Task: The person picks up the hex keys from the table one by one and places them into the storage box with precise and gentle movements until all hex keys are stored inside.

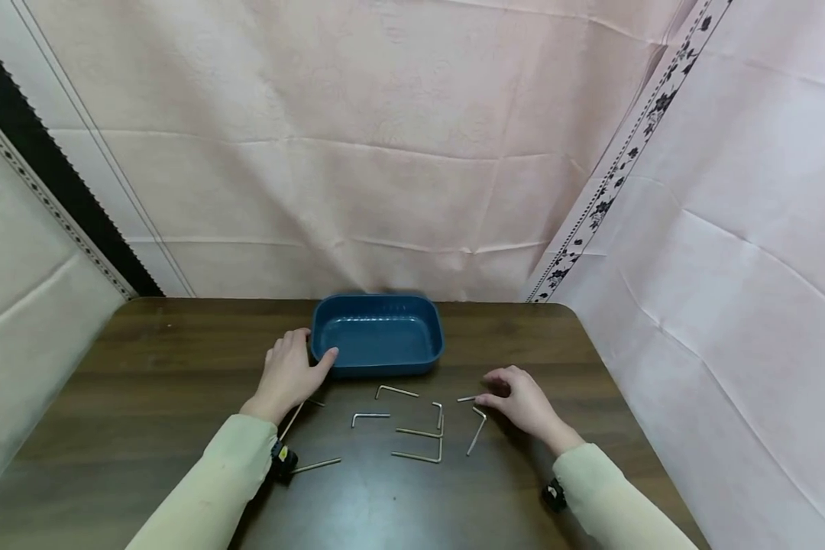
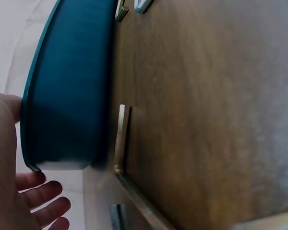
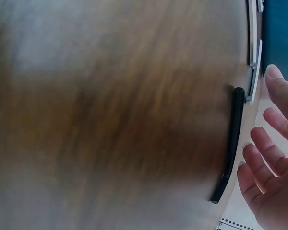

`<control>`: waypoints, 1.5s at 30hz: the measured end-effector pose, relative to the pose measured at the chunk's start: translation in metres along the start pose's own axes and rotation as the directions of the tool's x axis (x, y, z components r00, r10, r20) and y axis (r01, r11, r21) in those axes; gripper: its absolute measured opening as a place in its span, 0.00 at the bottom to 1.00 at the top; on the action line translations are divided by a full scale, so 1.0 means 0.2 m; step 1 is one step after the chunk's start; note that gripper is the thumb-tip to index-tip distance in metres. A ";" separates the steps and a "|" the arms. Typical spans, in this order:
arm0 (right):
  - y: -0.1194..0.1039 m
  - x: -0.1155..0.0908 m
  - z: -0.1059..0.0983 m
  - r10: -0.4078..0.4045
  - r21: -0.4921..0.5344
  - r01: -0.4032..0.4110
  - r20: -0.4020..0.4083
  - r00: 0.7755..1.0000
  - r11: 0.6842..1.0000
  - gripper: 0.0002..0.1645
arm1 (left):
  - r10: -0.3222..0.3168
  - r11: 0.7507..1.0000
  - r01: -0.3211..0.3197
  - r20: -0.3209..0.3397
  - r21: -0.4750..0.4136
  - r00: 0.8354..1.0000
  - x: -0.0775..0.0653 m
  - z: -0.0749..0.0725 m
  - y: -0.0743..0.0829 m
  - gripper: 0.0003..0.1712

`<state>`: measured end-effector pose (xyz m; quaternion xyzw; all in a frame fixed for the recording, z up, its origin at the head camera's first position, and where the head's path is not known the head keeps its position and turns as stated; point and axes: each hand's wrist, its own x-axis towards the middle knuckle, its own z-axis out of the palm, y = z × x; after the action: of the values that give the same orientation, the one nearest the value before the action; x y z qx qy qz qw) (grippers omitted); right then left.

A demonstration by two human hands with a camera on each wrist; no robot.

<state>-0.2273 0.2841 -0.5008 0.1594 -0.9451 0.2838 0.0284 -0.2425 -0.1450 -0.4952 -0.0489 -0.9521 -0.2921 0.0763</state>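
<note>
The left hand (image 1: 290,376) holds the blue tray (image 1: 378,340) by its rim. Near a bent rod (image 1: 477,437), the right hand (image 1: 520,401) seems mid-reach, fingers apart; picking up needs a pinch

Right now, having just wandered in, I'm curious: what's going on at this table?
A person is working with both hands at a wooden table. The left hand holds the blue tray by its left end, with the thumb over the rim. The right hand is beside some bent metal rods; whether it touches one is hard to tell. The rods lie scattered on the table, on the person's side of the tray.
</note>
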 end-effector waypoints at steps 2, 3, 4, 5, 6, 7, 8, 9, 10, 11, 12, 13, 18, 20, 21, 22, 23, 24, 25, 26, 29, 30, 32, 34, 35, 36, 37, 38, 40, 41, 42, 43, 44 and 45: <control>0.00 0.00 0.01 -0.003 -0.004 0.003 0.001 1.000 1.000 0.23 | 0.006 1.000 -0.006 0.005 0.031 1.000 0.01 0.00 -0.01 0.49; 0.00 0.00 0.01 -0.005 -0.006 0.005 0.001 1.000 1.000 0.23 | 0.007 0.999 -0.007 0.010 0.043 1.000 0.02 0.01 -0.01 0.48; 0.00 0.00 0.01 -0.005 -0.007 0.005 0.002 1.000 1.000 0.22 | 0.009 0.999 -0.010 0.017 0.051 1.000 0.02 0.01 -0.01 0.48; 0.00 0.00 0.02 -0.006 -0.005 0.006 0.003 1.000 1.000 0.22 | 0.010 0.998 -0.011 0.024 0.056 1.000 0.03 0.01 -0.02 0.47; 0.00 0.00 0.02 -0.008 -0.002 0.008 0.005 1.000 1.000 0.22 | 0.013 0.998 -0.015 0.031 0.060 0.999 0.03 0.01 -0.02 0.46; 0.00 0.00 0.02 -0.010 -0.003 0.010 0.005 1.000 1.000 0.22 | 0.017 0.997 -0.019 0.038 0.069 0.999 0.03 0.01 -0.03 0.45; 0.00 0.00 0.02 -0.014 -0.004 0.014 0.006 1.000 1.000 0.21 | 0.024 0.996 -0.028 0.044 0.080 0.999 0.03 0.02 -0.03 0.45; 0.00 0.00 0.02 -0.017 -0.004 0.017 0.006 1.000 1.000 0.21 | 0.032 0.995 -0.037 0.050 0.094 0.998 0.03 0.02 -0.03 0.44; 0.00 0.00 0.03 -0.020 -0.005 0.020 0.006 1.000 1.000 0.21 | 0.043 0.993 -0.048 0.052 0.105 0.998 0.04 0.02 -0.03 0.42; 0.00 0.00 0.03 -0.022 -0.004 0.022 0.005 1.000 1.000 0.20 | 0.054 0.991 -0.060 0.053 0.122 0.997 0.04 0.02 -0.04 0.40; 0.00 0.00 0.03 -0.022 -0.005 0.022 0.007 1.000 1.000 0.20 | 0.067 0.987 -0.073 0.053 0.140 0.996 0.04 0.02 -0.03 0.38; 0.00 0.00 0.03 -0.023 -0.009 0.023 0.007 1.000 1.000 0.19 | 0.078 0.984 -0.085 0.049 0.157 0.996 0.04 0.02 -0.03 0.36; 0.02 -0.01 0.02 -0.007 -0.029 0.008 0.023 1.000 1.000 0.14 | 0.111 0.974 -0.116 0.038 0.196 0.993 0.05 0.02 -0.01 0.25; 0.02 -0.01 0.03 -0.010 -0.040 0.011 0.020 1.000 0.999 0.12 | 0.106 0.973 -0.112 0.039 0.201 0.994 0.06 0.02 -0.01 0.24; 0.02 -0.01 0.03 -0.012 -0.041 0.013 0.015 1.000 0.999 0.11 | 0.105 0.973 -0.110 0.036 0.202 0.994 0.06 0.02 -0.01 0.23; 0.02 -0.01 0.03 -0.015 -0.042 0.016 0.009 1.000 0.999 0.10 | 0.099 0.973 -0.104 0.036 0.205 0.994 0.05 0.02 0.00 0.23; 0.03 -0.01 0.03 -0.017 -0.043 0.017 0.003 1.000 0.999 0.09 | 0.095 0.973 -0.101 0.037 0.208 0.995 0.05 0.02 0.00 0.22; 0.03 -0.01 0.03 -0.021 -0.046 0.021 -0.003 1.000 0.999 0.08 | 0.092 0.972 -0.098 0.038 0.212 0.995 0.05 0.02 0.00 0.22; 0.03 -0.01 0.03 -0.022 -0.045 0.021 -0.006 1.000 0.999 0.07 | 0.087 0.972 -0.093 0.039 0.215 0.995 0.05 0.02 0.00 0.22; 0.03 -0.01 0.03 -0.021 -0.042 0.020 -0.008 1.000 0.999 0.07 | 0.083 0.972 -0.090 0.042 0.218 0.996 0.04 0.02 0.00 0.22; 0.04 0.00 0.04 -0.026 -0.039 0.026 -0.010 1.000 0.999 0.06 | 0.074 0.971 -0.082 0.044 0.225 0.996 0.03 0.02 0.00 0.22; 0.04 0.00 0.04 -0.032 -0.042 0.031 -0.012 0.999 0.999 0.06 | 0.072 0.971 -0.080 0.044 0.226 0.996 0.03 0.02 0.01 0.22; 0.05 0.01 0.04 -0.040 -0.048 0.039 -0.015 0.999 0.998 0.06 | 0.069 0.971 -0.077 0.045 0.225 0.997 0.02 0.01 0.01 0.22; 0.05 0.01 0.04 -0.051 -0.066 0.050 -0.018 0.999 0.997 0.07 | 0.069 0.972 -0.078 0.047 0.224 0.997 0.02 0.01 0.02 0.22; 0.05 0.02 0.04 -0.057 -0.079 0.055 -0.019 0.998 0.995 0.07 | 0.070 0.972 -0.079 0.048 0.221 0.996 0.01 0.00 0.02 0.22; 0.05 0.02 0.04 -0.057 -0.088 0.056 -0.017 0.998 0.995 0.08 | 0.070 0.972 -0.079 0.051 0.220 0.996 0.01 0.00 0.03 0.22; 0.05 0.03 0.04 -0.059 -0.097 0.057 -0.014 0.998 0.994 0.08 | 0.068 0.972 -0.079 0.056 0.220 0.996 0.00 -0.01 0.03 0.22; 0.05 0.03 0.04 -0.062 -0.106 0.061 -0.012 0.998 0.992 0.09 | 0.064 0.973 -0.077 0.066 0.219 0.996 -0.01 -0.02 0.04 0.22; 0.04 0.04 0.04 -0.066 -0.127 0.064 -0.005 0.998 0.990 0.10 | 0.056 0.974 -0.074 0.091 0.212 0.994 -0.02 -0.03 0.04 0.24; 0.04 0.04 0.04 -0.068 -0.132 0.067 -0.002 0.998 0.989 0.10 | 0.049 0.976 -0.070 0.105 0.208 0.993 -0.02 -0.03 0.04 0.25; 0.04 0.04 0.05 -0.070 -0.135 0.069 0.001 0.998 0.988 0.10 | 0.043 0.977 -0.066 0.121 0.201 0.992 -0.03 -0.04 0.04 0.26; 0.04 0.04 0.05 -0.073 -0.137 0.073 0.004 0.997 0.988 0.10 | 0.035 0.979 -0.061 0.135 0.193 0.990 -0.03 -0.05 0.04 0.28; 0.04 0.04 0.05 -0.076 -0.139 0.076 0.006 0.997 0.987 0.10 | 0.030 0.981 -0.057 0.148 0.184 0.989 -0.02 -0.05 0.03 0.29; 0.03 0.04 0.05 -0.077 -0.140 0.077 0.008 0.997 0.987 0.10 | 0.026 0.983 -0.054 0.158 0.176 0.987 -0.02 -0.06 0.03 0.30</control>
<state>-0.2369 0.2817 -0.5114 0.1938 -0.9559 0.2151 0.0495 -0.2363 -0.1469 -0.4838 -0.0836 -0.9764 -0.1987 0.0122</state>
